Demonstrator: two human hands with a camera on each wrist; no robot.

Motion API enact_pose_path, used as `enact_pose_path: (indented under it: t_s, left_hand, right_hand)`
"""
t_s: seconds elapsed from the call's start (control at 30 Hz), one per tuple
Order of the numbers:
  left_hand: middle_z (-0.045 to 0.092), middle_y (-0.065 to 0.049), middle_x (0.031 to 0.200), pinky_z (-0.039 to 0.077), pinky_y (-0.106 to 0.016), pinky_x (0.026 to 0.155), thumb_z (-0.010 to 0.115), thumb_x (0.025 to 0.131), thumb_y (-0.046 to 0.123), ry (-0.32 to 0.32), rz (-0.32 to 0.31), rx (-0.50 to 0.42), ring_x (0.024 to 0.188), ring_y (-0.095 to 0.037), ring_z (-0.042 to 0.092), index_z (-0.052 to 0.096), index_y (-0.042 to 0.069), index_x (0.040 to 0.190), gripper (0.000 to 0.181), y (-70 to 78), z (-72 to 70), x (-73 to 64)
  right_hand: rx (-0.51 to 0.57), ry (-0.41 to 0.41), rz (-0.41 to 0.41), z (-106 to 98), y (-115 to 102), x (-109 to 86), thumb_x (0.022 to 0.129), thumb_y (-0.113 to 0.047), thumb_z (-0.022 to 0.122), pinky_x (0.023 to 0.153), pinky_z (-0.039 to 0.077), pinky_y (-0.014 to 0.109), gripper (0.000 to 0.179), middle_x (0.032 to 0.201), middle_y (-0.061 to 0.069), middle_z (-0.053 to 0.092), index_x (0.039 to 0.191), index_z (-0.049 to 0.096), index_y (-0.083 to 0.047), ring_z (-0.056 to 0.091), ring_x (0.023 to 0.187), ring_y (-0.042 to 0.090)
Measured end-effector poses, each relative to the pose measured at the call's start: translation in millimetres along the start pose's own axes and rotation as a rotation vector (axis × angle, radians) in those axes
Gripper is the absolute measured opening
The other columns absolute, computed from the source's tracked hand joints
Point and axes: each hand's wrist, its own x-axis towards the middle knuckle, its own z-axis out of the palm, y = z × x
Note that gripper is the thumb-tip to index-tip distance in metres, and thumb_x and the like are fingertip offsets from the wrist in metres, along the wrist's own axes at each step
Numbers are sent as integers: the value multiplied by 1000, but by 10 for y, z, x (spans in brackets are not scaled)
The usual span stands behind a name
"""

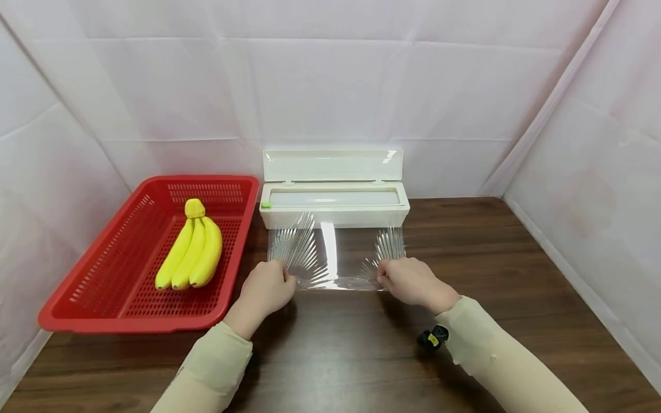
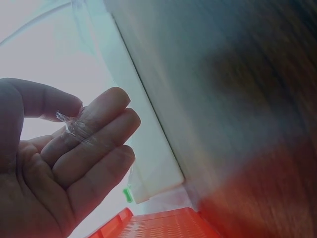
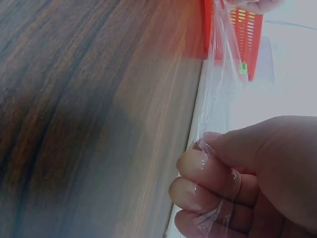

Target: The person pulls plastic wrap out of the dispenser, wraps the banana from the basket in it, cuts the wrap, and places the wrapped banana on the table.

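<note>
- Two hands work the film (image 1: 351,252) on my head feed; taking the midpoint between them as my clock centre, the left hand (image 1: 268,285) sits at nine and the right hand (image 1: 410,281) at three.
- The left hand has its near-left corner nipped between thumb and forefinger; from my left wrist feed the other fingers are only gently bent, with nothing else in them.
- The right hand pinches the near-right corner with the thumb against the forefinger; the other fingers fold in, and a wrinkled bit of film lies across them.
- I judge the grip is at the corners so the sheet stays spread and flat; creases fan out from both pinches, which suggests tension.
- The film lies between the hands and reaches away toward twelve, where it meets the front of the box (image 1: 337,209); its near edge runs from pinch to pinch.
- The box stands lengthwise across twelve, its lid (image 1: 333,166) swung up at the back, probably so the film can feed out freely toward me. A green tab (image 1: 265,205) shows at its left end.
- Near ten, the red basket (image 1: 134,324) holds the bananas (image 1: 193,252); set off to that side, it likely leaves the table (image 1: 335,355) free for the spread sheet. Neither hand holds the bananas.
</note>
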Motion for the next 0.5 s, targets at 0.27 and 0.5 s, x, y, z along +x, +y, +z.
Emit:
enact_pose_path:
  t_s: [0.27,0.5]
  left_hand:
    - [45,-4,52,34,-26,44,55,82,12,24,-8,4,48,-17,42,49,9,60,24,-11,-54,-80]
    - [42,-2,52,32,-25,43,55,82,11,52,43,7,47,-14,38,48,10,58,25,-7,-28,-95]
  right_hand:
    - [-23,12,5,-12,-81,6,90,-19,58,57,49,36,10,81,-5,69,90,68,-16,60,65,14]
    - [-19,24,-2,-34,-51,-58,90,-19,60,55,48,32,11,81,-3,70,92,69,-14,58,63,10]
